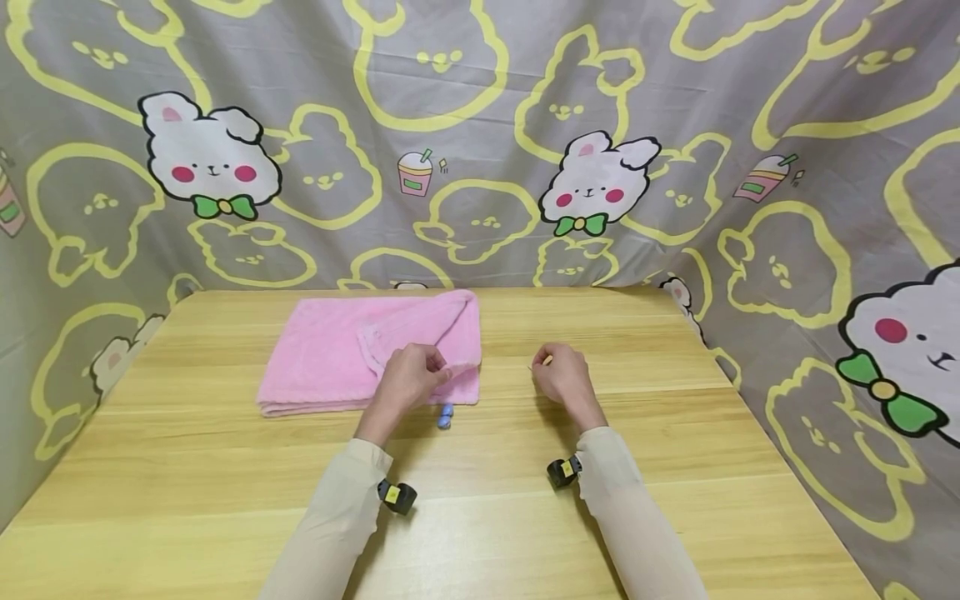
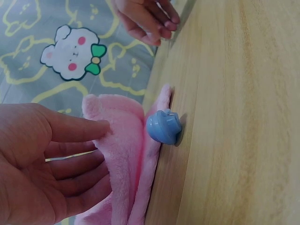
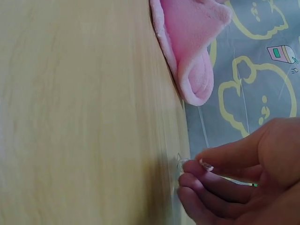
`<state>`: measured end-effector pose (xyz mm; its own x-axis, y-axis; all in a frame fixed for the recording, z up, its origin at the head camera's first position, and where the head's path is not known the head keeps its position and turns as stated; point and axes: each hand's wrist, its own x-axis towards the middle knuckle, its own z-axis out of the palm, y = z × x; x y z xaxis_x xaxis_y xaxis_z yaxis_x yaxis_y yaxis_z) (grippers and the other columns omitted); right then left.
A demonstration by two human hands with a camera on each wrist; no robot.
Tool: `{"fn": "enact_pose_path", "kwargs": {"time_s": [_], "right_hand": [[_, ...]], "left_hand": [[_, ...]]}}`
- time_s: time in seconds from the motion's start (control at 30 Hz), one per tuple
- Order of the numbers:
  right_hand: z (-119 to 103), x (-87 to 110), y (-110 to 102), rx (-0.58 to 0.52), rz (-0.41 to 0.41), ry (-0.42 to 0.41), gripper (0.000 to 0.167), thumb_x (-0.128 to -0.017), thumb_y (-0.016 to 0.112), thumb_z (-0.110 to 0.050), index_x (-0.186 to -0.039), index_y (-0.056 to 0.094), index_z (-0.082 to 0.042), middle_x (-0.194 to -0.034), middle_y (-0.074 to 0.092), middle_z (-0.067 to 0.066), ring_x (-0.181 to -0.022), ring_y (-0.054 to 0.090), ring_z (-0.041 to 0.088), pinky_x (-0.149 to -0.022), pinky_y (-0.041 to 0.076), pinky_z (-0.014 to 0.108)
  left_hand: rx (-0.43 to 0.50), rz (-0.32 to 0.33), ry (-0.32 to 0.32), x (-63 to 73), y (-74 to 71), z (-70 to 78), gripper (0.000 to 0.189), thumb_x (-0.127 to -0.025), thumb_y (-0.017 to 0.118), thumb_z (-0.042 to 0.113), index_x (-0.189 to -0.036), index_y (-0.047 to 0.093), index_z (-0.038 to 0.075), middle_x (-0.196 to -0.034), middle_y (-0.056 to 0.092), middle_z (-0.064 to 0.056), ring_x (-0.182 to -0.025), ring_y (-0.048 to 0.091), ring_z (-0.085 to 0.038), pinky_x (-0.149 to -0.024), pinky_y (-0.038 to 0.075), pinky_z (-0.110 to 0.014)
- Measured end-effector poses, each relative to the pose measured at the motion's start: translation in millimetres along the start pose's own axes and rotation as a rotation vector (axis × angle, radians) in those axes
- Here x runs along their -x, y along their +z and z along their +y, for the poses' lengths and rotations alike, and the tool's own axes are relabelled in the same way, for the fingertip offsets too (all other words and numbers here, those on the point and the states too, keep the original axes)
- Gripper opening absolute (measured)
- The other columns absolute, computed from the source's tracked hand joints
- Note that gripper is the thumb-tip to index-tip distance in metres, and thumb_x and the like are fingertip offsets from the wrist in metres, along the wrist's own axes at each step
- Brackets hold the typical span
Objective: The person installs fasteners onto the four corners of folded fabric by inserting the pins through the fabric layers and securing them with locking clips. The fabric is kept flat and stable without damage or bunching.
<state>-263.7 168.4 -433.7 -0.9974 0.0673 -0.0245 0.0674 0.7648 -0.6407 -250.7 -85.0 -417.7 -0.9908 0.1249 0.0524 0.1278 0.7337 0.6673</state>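
The left hand pinches a raised edge of the folded pink towel between thumb and fingers. In the left wrist view the thumb presses the plush cloth from above, and the fingers lie behind it. A small glossy blue object, rounded with a narrower end, lies on the table against the towel's near edge. Off to the towel's right, the right hand pinches a small shiny piece between thumb and fingertips; I cannot tell its kind. Close by, a thin clear bit shows at the fingertips.
Both hands are over a light wood-grain table. A grey curtain with yellow outlines and white rabbit faces stands behind the table and along its sides. Each wrist carries a small black camera, such as the left one.
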Motion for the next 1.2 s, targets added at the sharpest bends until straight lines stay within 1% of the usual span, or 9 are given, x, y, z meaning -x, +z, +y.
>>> {"fn": "enact_pose_path", "kwargs": {"time_s": [0.13,0.33,0.43,0.63,0.8,0.9,0.97,1.07,1.2], "right_hand": [[-2.2,0.4,-1.8,-0.034,0.032,-0.004,0.014,-0.095,0.058,-0.013,-0.095,0.070,-0.007,-0.084,0.069,0.010,-0.064,0.056,0.020,-0.058,0.043,0.029],[-12.0,2.1,-4.1,-0.125,0.049,-0.064,0.011,-0.094,0.067,-0.014,-0.093,0.072,-0.005,-0.079,0.072,0.009,-0.063,0.061,0.017,-0.057,0.045,0.028],[-16.6,3.1,-3.9,-0.208,0.015,-0.080,0.011,-0.094,0.070,-0.015,-0.092,0.072,-0.004,-0.077,0.073,0.009,-0.064,0.064,0.016,-0.058,0.048,0.028],[-21.9,5.6,-2.1,-0.342,-0.051,-0.053,0.014,-0.093,0.071,-0.016,-0.092,0.072,-0.002,-0.077,0.073,0.009,-0.070,0.070,0.021,-0.065,0.057,0.030],[-24.7,6.6,-0.5,-0.377,-0.076,-0.037,0.012,-0.094,0.068,-0.011,-0.093,0.070,0.001,-0.082,0.073,0.014,-0.069,0.069,0.017,-0.072,0.061,0.035],[-26.8,6.7,0.2,-0.411,-0.106,-0.024,0.012,-0.093,0.067,-0.008,-0.098,0.068,0.003,-0.086,0.074,0.017,-0.071,0.071,0.018,-0.076,0.061,0.038],[-27.7,7.0,0.9,-0.422,-0.134,-0.028,0.014,-0.093,0.067,-0.006,-0.102,0.067,0.005,-0.089,0.075,0.020,-0.074,0.072,0.020,-0.078,0.061,0.039],[-29.0,7.9,3.2,-0.436,-0.182,-0.056,0.017,-0.093,0.066,-0.002,-0.106,0.067,0.009,-0.093,0.075,0.024,-0.079,0.074,0.028,-0.079,0.061,0.041],[-31.9,10.0,11.8,-0.465,-0.233,-0.090,0.016,-0.093,0.064,0.002,-0.105,0.068,0.012,-0.092,0.074,0.026,-0.081,0.075,0.035,-0.075,0.062,0.041]], "left_hand": [[0.002,0.001,0.001,0.4,0.4,-0.5,0.013,-0.088,0.079,0.018,-0.082,0.074,0.008,-0.076,0.071,-0.003,-0.072,0.061,-0.019,-0.072,0.048,-0.035],[0.008,0.000,0.004,0.2,0.5,-0.9,0.016,-0.089,0.077,0.019,-0.079,0.072,0.009,-0.073,0.069,-0.002,-0.069,0.059,-0.019,-0.069,0.046,-0.033],[0.003,0.005,0.006,-0.1,0.7,-1.1,0.013,-0.089,0.077,0.018,-0.083,0.073,0.008,-0.077,0.072,-0.004,-0.070,0.061,-0.019,-0.070,0.048,-0.034],[-0.002,0.019,0.014,-0.6,1.9,-1.4,0.011,-0.090,0.074,0.018,-0.094,0.073,0.007,-0.087,0.076,-0.010,-0.078,0.069,-0.023,-0.073,0.054,-0.038],[-0.001,0.030,0.004,-0.8,2.6,-1.0,0.013,-0.092,0.073,0.021,-0.091,0.073,0.008,-0.085,0.075,-0.009,-0.078,0.067,-0.023,-0.073,0.052,-0.038],[-0.002,0.033,0.001,-1.0,2.4,-1.2,0.013,-0.092,0.073,0.022,-0.089,0.073,0.009,-0.085,0.074,-0.008,-0.078,0.065,-0.023,-0.073,0.051,-0.038],[-0.003,0.032,0.000,-1.0,2.4,-1.4,0.014,-0.093,0.073,0.022,-0.088,0.073,0.009,-0.085,0.074,-0.008,-0.077,0.065,-0.023,-0.073,0.051,-0.038],[-0.001,0.029,-0.002,-1.0,2.3,-1.5,0.014,-0.093,0.073,0.022,-0.087,0.073,0.009,-0.084,0.074,-0.007,-0.076,0.064,-0.022,-0.072,0.050,-0.037],[-0.002,0.026,-0.001,-0.6,2.2,-1.5,0.015,-0.093,0.072,0.022,-0.087,0.073,0.009,-0.083,0.074,-0.007,-0.075,0.063,-0.022,-0.071,0.050,-0.036]]}}
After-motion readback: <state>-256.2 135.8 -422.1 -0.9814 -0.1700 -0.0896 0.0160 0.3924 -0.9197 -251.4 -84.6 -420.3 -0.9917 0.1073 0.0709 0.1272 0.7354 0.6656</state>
